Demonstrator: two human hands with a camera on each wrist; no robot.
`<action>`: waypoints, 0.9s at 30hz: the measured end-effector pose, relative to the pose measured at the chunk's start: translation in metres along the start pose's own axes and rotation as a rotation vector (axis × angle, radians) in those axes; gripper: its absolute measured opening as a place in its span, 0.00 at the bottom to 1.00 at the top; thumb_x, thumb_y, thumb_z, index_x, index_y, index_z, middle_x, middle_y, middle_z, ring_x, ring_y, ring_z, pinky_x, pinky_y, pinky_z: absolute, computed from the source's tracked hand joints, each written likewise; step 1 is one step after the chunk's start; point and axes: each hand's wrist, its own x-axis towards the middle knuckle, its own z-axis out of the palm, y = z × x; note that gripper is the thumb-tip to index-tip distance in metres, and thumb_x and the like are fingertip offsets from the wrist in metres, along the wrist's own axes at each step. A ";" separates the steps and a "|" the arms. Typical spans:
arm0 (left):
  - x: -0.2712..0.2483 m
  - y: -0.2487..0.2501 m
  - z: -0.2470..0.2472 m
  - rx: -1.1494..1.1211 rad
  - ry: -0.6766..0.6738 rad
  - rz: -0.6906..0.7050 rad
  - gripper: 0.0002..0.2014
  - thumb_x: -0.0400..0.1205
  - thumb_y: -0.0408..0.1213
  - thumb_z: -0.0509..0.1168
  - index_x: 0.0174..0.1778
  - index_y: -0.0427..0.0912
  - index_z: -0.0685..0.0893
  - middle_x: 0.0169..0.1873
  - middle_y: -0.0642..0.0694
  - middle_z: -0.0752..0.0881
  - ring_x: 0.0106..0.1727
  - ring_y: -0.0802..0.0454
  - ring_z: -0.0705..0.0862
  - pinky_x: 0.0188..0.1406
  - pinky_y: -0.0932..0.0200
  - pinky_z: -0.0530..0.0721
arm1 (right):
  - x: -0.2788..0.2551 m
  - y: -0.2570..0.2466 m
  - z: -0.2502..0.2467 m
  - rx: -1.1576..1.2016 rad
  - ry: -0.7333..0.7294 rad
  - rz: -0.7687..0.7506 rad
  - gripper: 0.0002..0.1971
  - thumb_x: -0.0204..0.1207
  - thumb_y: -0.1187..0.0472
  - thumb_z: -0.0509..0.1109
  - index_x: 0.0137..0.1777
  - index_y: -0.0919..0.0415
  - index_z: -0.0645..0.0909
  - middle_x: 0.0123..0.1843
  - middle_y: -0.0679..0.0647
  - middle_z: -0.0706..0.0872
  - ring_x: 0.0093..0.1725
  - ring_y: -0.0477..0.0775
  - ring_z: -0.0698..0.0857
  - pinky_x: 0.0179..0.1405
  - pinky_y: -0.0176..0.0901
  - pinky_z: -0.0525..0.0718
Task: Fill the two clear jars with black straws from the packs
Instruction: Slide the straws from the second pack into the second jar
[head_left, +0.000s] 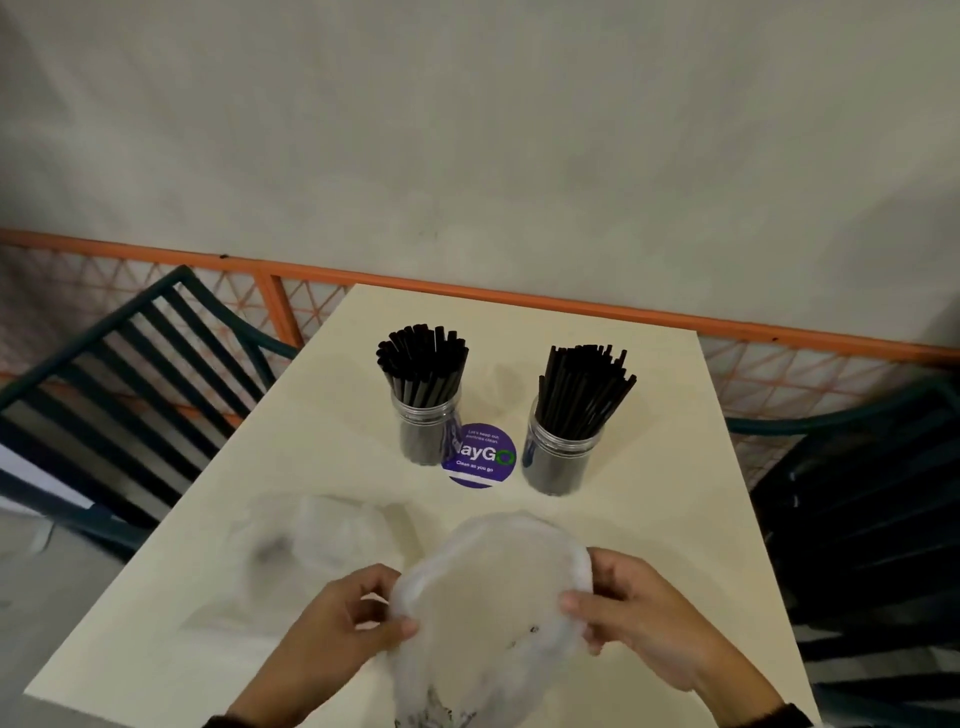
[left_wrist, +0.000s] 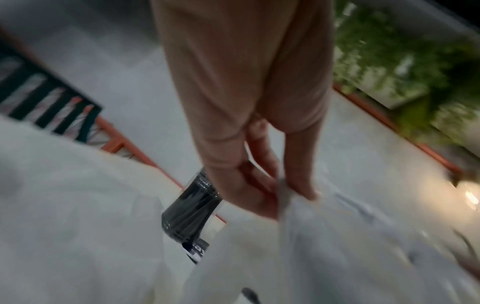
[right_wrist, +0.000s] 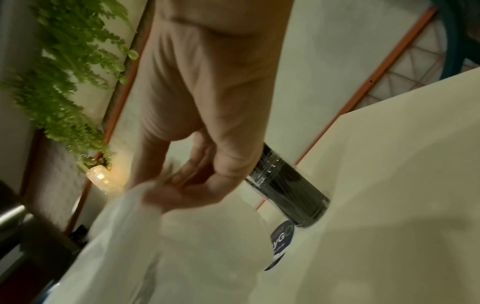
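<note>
Both hands, left (head_left: 340, 629) and right (head_left: 631, 621), each grip pinching opposite rims of the clear pack (head_left: 488, 587); both filled jars (head_left: 428, 428) stand upright beyond, straws vertical, neither hand nearer.

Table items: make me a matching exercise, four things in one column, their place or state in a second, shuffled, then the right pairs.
Things
1. left jar
2. right jar
3. clear plastic bag
4. crumpled empty wrapper

Place or state
A. held at its two edges by the left hand and the right hand
B. lies loose on the table, left of the bag
C. full of black straws, overlapping the purple sticker
D. full of black straws, just right of the sticker

Pairs: 1-C, 2-D, 3-A, 4-B
</note>
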 end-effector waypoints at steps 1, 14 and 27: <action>-0.001 -0.002 -0.003 0.147 0.114 0.068 0.08 0.66 0.38 0.73 0.35 0.52 0.81 0.36 0.52 0.86 0.35 0.56 0.82 0.33 0.69 0.79 | -0.001 -0.002 0.005 -0.101 0.093 -0.069 0.15 0.60 0.57 0.74 0.41 0.67 0.78 0.29 0.52 0.81 0.26 0.48 0.76 0.25 0.36 0.75; -0.015 -0.008 -0.106 -0.431 0.088 -0.057 0.22 0.68 0.42 0.76 0.53 0.34 0.82 0.46 0.34 0.88 0.44 0.40 0.88 0.40 0.57 0.88 | 0.021 -0.025 0.084 -0.065 -0.103 -0.021 0.18 0.72 0.62 0.68 0.64 0.58 0.77 0.59 0.52 0.88 0.56 0.50 0.87 0.47 0.42 0.87; -0.009 -0.026 -0.181 0.473 0.575 0.513 0.12 0.66 0.33 0.65 0.27 0.50 0.67 0.31 0.56 0.71 0.30 0.62 0.70 0.28 0.75 0.68 | 0.070 0.005 0.178 -0.762 0.700 -0.489 0.13 0.65 0.58 0.60 0.30 0.44 0.57 0.29 0.42 0.63 0.31 0.43 0.63 0.28 0.34 0.63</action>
